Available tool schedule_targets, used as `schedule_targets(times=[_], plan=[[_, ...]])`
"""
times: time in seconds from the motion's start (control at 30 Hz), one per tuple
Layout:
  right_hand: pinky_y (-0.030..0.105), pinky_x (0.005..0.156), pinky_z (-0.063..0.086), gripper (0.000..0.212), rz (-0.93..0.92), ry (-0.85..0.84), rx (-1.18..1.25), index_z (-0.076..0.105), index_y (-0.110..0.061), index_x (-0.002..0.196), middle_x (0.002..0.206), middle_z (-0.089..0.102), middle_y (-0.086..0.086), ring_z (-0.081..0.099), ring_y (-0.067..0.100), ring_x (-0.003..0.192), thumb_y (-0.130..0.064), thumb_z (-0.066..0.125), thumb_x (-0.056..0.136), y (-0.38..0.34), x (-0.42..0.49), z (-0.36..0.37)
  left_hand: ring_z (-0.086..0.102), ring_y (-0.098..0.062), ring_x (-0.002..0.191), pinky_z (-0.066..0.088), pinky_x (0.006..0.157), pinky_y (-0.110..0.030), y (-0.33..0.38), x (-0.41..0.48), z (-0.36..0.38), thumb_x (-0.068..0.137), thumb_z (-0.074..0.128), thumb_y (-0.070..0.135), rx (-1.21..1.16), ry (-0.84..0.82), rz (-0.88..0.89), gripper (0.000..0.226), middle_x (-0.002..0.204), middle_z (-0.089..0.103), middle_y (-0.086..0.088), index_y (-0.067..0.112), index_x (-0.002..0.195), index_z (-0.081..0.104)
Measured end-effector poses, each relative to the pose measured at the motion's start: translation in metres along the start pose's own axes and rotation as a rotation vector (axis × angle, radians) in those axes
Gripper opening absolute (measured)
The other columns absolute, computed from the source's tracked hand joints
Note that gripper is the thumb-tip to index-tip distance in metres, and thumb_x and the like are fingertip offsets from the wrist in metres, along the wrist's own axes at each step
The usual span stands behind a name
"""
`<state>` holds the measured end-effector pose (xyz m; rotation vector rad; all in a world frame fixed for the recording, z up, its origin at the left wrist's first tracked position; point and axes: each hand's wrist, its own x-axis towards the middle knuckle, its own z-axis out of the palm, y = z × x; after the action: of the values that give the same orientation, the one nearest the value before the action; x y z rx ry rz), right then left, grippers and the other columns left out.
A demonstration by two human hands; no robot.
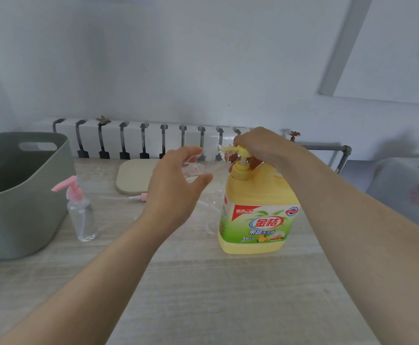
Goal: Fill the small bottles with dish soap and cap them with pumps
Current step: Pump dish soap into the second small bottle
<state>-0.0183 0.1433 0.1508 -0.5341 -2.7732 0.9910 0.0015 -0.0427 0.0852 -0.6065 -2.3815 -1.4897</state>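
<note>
A big yellow dish soap jug (258,217) with a yellow pump stands on the table right of centre. My right hand (260,143) rests over the pump head, fingers curled on it. My left hand (176,185) holds a small clear bottle (193,168) tilted toward the pump's spout. Another small clear bottle (82,217) capped with a pink pump stands at the left. A loose pink pump (138,197) with its tube lies flat behind my left hand. An open clear bottle (216,212) stands just left of the jug.
A grey-green plastic basket (21,195) fills the left side of the table. A beige mat (135,178) lies at the back, before a white radiator (141,138). A pipe with a valve (323,146) runs at the right rear.
</note>
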Motion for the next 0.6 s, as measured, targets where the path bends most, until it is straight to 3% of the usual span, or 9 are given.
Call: schedule_targets(times=[0.1,0.17,0.23,0.3,0.37,0.47,0.6], plan=[[0.006,0.024,0.019,0.066,0.003,-0.011,-0.022,0.047,-0.022,0.018,0.026,0.043,-0.014,0.036,-0.001,0.018,-0.014,0.05,0.084,0.0,0.0,0.002,0.052,-0.002,0.106,0.035,0.087,-0.021,-0.001,0.0,0.0,0.084,0.074,0.027,0.011,-0.006,-0.001,0.048,0.118,0.059,0.014,0.033,0.127,0.056],[0.006,0.024,0.02,0.06,-0.028,-0.02,-0.015,0.047,-0.013,0.023,0.025,0.043,-0.014,0.036,-0.002,0.018,-0.01,0.05,0.083,0.001,0.0,0.002,0.052,-0.002,0.106,0.035,0.087,-0.021,-0.001,0.0,0.0,0.084,0.074,0.027,0.012,-0.005,-0.002,0.047,0.118,0.059,0.013,0.033,0.127,0.056],[0.006,0.024,0.02,0.049,-0.069,-0.049,-0.009,0.049,-0.016,0.036,0.027,0.045,-0.015,0.038,-0.004,0.02,-0.009,0.049,0.085,0.005,-0.001,0.001,0.052,-0.003,0.106,0.035,0.087,-0.021,-0.001,0.0,0.001,0.084,0.074,0.027,0.015,-0.004,-0.001,0.047,0.119,0.059,0.013,0.033,0.127,0.056],[0.007,0.026,0.025,0.054,-0.09,-0.071,0.055,0.054,-0.019,0.035,0.032,0.05,-0.015,0.042,-0.005,0.025,-0.016,0.048,0.088,0.007,-0.004,-0.002,0.051,-0.002,0.106,0.034,0.087,-0.02,-0.001,-0.001,0.001,0.084,0.074,0.027,0.019,-0.004,0.004,0.048,0.119,0.059,0.013,0.032,0.128,0.056],[0.012,0.035,0.037,0.043,-0.107,-0.096,0.118,0.064,-0.023,0.051,0.042,0.06,-0.014,0.051,-0.005,0.038,-0.029,0.049,0.091,0.006,-0.011,-0.004,0.051,-0.002,0.106,0.034,0.086,-0.018,-0.001,-0.001,0.001,0.084,0.074,0.027,0.018,-0.002,0.01,0.048,0.119,0.059,0.013,0.032,0.128,0.056],[0.019,0.05,0.041,0.027,-0.098,-0.111,0.227,0.063,-0.025,0.081,0.051,0.065,-0.015,0.059,0.001,0.05,-0.044,0.047,0.092,0.005,-0.021,-0.009,0.051,0.0,0.107,0.031,0.081,-0.008,0.0,-0.001,0.0,0.084,0.074,0.026,-0.005,0.009,0.018,0.047,0.12,0.06,0.013,0.031,0.127,0.057],[0.034,0.079,0.052,0.045,-0.072,-0.205,0.35,0.066,-0.019,0.106,0.079,0.076,0.002,0.068,0.018,0.069,-0.053,0.041,0.09,0.003,-0.027,-0.016,0.051,0.0,0.106,0.032,0.083,-0.009,0.004,0.0,-0.001,0.084,0.075,0.026,0.004,0.022,0.024,0.048,0.12,0.059,0.013,0.031,0.128,0.056]])
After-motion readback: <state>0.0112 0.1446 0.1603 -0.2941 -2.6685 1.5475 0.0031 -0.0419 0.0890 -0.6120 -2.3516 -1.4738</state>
